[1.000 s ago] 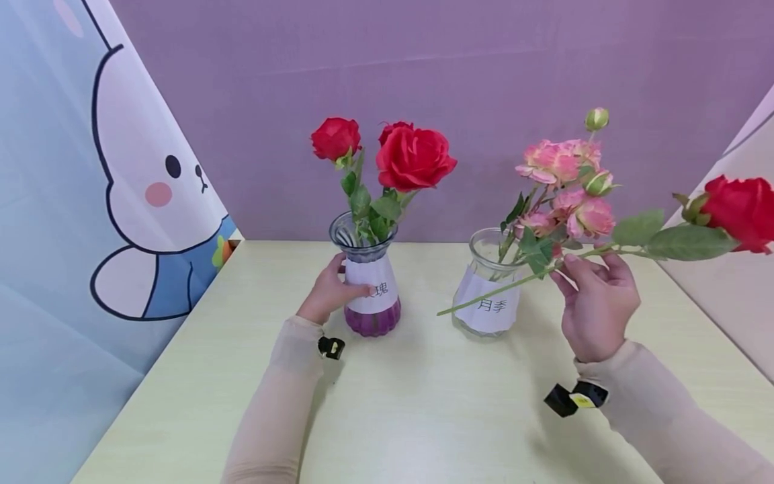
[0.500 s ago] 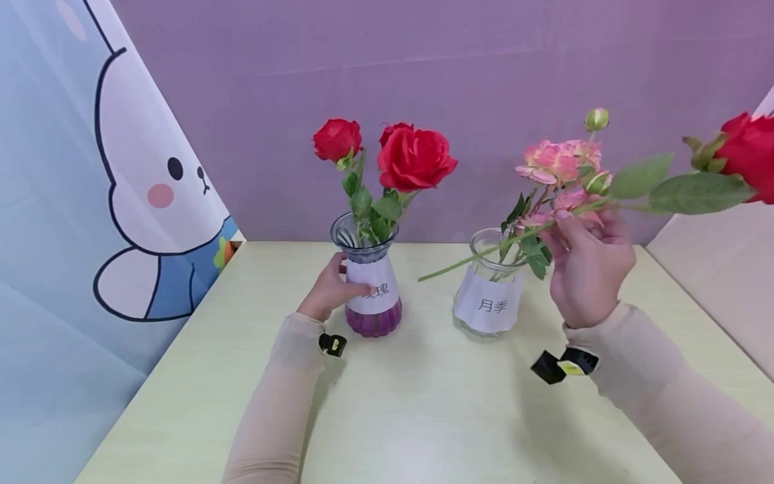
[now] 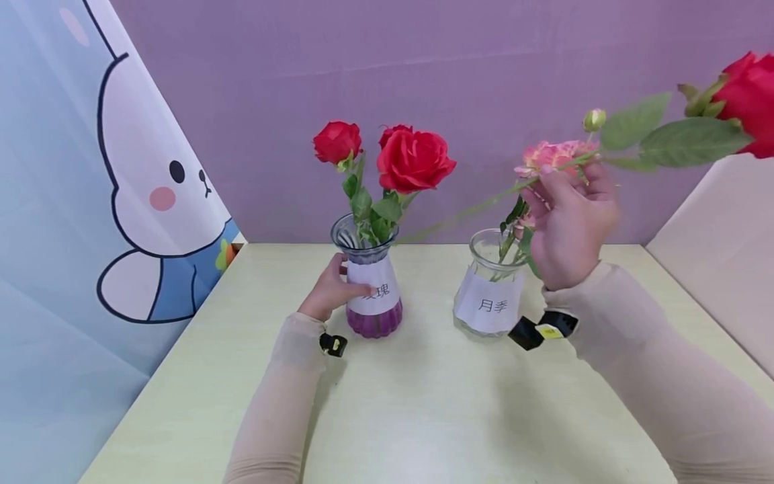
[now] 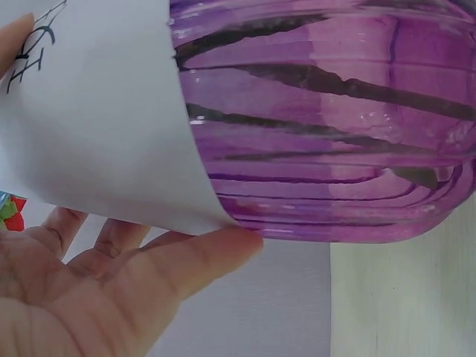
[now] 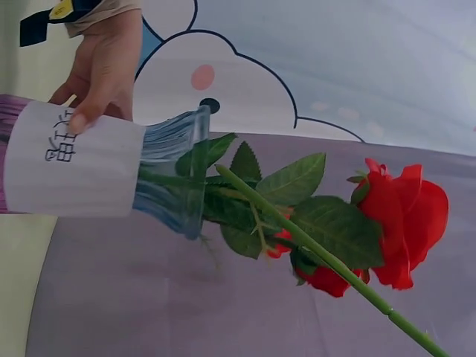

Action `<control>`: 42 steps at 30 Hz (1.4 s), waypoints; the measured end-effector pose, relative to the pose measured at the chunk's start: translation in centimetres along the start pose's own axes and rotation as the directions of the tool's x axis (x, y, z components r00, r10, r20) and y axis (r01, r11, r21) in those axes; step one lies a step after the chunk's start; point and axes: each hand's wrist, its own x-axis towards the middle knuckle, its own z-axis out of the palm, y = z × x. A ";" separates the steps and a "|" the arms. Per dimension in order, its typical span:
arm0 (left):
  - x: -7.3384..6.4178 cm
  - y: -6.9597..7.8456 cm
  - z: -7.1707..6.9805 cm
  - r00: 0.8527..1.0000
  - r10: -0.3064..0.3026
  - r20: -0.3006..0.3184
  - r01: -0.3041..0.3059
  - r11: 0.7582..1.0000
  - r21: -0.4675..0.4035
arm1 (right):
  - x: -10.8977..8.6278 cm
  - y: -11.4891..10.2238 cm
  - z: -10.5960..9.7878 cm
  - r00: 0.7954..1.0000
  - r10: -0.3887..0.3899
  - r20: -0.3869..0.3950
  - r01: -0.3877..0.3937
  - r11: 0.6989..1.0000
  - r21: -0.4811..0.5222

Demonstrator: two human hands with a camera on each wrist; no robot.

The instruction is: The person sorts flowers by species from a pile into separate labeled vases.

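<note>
My left hand (image 3: 332, 290) grips the glass vase with a purple lower part (image 3: 375, 323), its thumb over the white paper label (image 3: 370, 272). Several red roses (image 3: 416, 160) stand in this vase. With thumb and fingers, my right hand (image 3: 574, 225) pinches the green stem (image 3: 484, 205) of another red rose (image 3: 754, 104), raised at the right and partly outside the head view. The stem slopes down leftward, and its cut end overlaps the leaves near the vase mouth (image 5: 195, 178) in the right wrist view. The left wrist view shows dark stems (image 4: 297, 78) inside the purple glass.
Right of the purple vase stands a clear glass vase (image 3: 474, 254) with a labelled paper band (image 3: 492, 304). It holds pink flowers (image 3: 553, 156), partly hidden behind my right hand. A purple backdrop (image 3: 272, 134) rises behind the pale table (image 3: 411, 417); a cartoon cloth (image 3: 133, 202) hangs at left.
My right hand has moved up and slightly left with the rose, bringing the stem's end from in front of the clear vase to near the purple vase's mouth. The left hand stays in place.
</note>
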 end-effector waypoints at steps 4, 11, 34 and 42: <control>0.0 -0.1 0.2 1.000 0.001 -0.012 -0.001 1.000 -0.002 | -0.1 0.6 1.3 1.000 0.022 -0.011 -0.022 1.000 -0.018; -0.3 0.4 0.7 0.999 -0.005 -0.035 0.004 1.000 -0.009 | -1.0 2.5 2.6 0.997 -0.056 0.057 0.064 0.985 -0.158; -0.5 0.6 0.9 0.998 0.015 -0.053 -0.016 1.000 -0.004 | -2.5 5.0 4.0 0.929 -0.119 0.351 0.237 0.919 -0.315; -0.5 0.4 1.0 0.998 0.005 -0.055 -0.005 1.000 -0.009 | -2.9 6.5 3.6 0.904 -0.089 0.419 0.256 0.897 -0.361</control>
